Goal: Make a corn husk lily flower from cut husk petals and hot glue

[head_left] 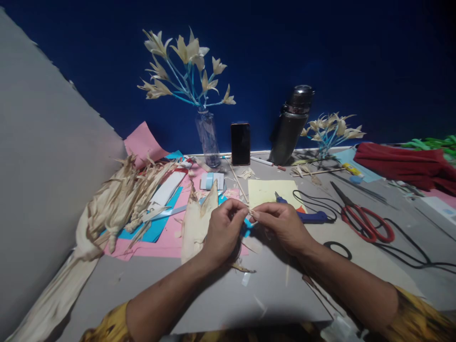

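Hardest bit to make out is the tiny pale strip (pixel 251 212), just right of centre in the frame; fingertips cover most of it, so I can't tell its full shape or where its ends are; there's also something bright blue (pixel 247 229) right under the hands, partly hidden, and I can't say if it's joined to the strip. Left hand (pixel 225 230) has its grip pinched, thumb against finger, on the strip's left side; right hand (pixel 281 223) does the same from the right, so the strip sits between the two sets of fingertips, touching both grips, above the table (pixel 278 304). Left wrist and hand block part of a flat husk piece (pixel 195 223) left of centre; the blue-handled tool (pixel 315 217) lies just beyond the right hand; the big husk bundle (pixel 87 242) runs out of the frame at lower left, and the red cloth (pixel 402 161) gets cut off at the right edge; both sleeves (pixel 110 325) are chopped by the bottom of the frame; some clear thing (pixel 342 330) at lower right is too blurry to name.
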A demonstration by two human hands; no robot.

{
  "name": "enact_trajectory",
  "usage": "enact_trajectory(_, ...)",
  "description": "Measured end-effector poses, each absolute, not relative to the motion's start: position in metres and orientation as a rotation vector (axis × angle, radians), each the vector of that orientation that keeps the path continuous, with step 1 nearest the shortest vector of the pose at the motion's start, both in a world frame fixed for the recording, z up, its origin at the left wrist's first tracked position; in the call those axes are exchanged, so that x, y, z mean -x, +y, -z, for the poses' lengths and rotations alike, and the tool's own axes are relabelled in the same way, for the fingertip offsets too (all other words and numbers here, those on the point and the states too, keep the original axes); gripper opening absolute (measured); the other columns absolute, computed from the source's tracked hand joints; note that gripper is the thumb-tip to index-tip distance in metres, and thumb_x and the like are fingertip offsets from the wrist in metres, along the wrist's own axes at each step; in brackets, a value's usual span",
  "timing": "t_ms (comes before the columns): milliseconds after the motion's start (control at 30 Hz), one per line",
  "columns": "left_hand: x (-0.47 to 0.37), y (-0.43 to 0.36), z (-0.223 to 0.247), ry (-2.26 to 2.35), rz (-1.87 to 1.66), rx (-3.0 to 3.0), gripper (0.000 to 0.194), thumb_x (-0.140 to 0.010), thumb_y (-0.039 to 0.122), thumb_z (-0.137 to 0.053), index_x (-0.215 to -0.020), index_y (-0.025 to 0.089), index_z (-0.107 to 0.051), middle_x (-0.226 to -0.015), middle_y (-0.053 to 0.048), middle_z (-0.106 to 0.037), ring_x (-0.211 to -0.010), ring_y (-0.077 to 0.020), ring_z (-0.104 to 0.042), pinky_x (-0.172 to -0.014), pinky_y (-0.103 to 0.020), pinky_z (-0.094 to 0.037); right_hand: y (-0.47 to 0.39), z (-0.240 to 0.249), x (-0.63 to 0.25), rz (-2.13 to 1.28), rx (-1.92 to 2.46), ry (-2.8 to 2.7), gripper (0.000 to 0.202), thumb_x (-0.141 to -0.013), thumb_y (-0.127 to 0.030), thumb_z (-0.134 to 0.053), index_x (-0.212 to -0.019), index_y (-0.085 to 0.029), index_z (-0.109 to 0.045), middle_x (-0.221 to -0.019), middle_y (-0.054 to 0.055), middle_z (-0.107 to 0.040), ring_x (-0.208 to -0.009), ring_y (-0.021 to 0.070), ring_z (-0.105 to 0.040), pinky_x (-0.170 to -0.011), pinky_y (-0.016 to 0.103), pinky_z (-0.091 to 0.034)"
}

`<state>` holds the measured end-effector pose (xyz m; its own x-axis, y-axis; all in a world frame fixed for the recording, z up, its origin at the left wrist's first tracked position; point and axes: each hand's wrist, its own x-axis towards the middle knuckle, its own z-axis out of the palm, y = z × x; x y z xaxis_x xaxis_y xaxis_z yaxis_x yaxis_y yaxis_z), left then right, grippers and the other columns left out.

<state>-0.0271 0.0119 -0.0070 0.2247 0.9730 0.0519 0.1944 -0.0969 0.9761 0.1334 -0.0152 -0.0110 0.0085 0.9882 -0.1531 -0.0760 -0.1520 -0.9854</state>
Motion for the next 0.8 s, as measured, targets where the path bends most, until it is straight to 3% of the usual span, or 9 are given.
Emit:
enact_trajectory(100, 0.029, 0.009, 0.009, 1.177, -1.058, -1.893, 0.015, -0.090, 0.022, -0.053, -0.081, 0.019, -0.064, -0.080, -0.003, -0.065, -0.078, -0.0174, -0.060, -0.074, -0.030, -0.045, -0.015, 0.010, -0.131, -1.302, 1.318, -1.068, 0.029, -0.070, -0.042, -0.078, -0.077, -0.015, -0.079, -0.055, -0.001, -0.059, -0.050, 0.0103, -0.043, -0.047, 0.024, -0.033)
enact_trajectory(233, 0.029, 0.007, 0.010, 1.147, -1.047, -2.056, 0.019, -0.092, 0.021, -0.049, -0.088, 0.020, -0.068, -0.084, -0.005, -0.068, -0.082, -0.0198, -0.063, -0.076, -0.032, -0.046, -0.015, 0.012, -0.129, -1.252, 1.346, -1.041, 0.030, -0.067, -0.042, -0.079, -0.078, -0.014, -0.080, -0.058, 0.001, -0.064, -0.051, 0.0111, -0.046, -0.049, 0.025, -0.038)
enact_trajectory(533, 0.029, 0.010, 0.006, 1.357, -0.822, -1.723, 0.010, -0.076, 0.020, -0.063, -0.072, 0.019, -0.071, -0.070, -0.002, -0.071, -0.067, -0.0183, -0.064, -0.064, -0.029, -0.045, -0.020, 0.017, -0.123, -1.240, 1.357, -1.149, 0.028, -0.073, -0.041, -0.074, -0.079, -0.015, -0.080, -0.050, 0.000, -0.062, -0.048, 0.0124, -0.054, -0.048, 0.024, -0.043)
enact_trajectory(800, 0.026, 0.012, 0.004, 1.287, -0.855, -1.568, 0.010, -0.073, 0.019, -0.062, -0.066, 0.016, -0.069, -0.062, -0.001, -0.069, -0.059, -0.0144, -0.059, -0.057, -0.025, -0.043, -0.016, 0.015, -0.123, -1.403, 1.309, -0.984, 0.036, -0.061, -0.043, -0.087, -0.073, -0.013, -0.072, -0.052, 0.002, -0.067, -0.045, 0.0108, -0.057, -0.046, 0.022, -0.046)
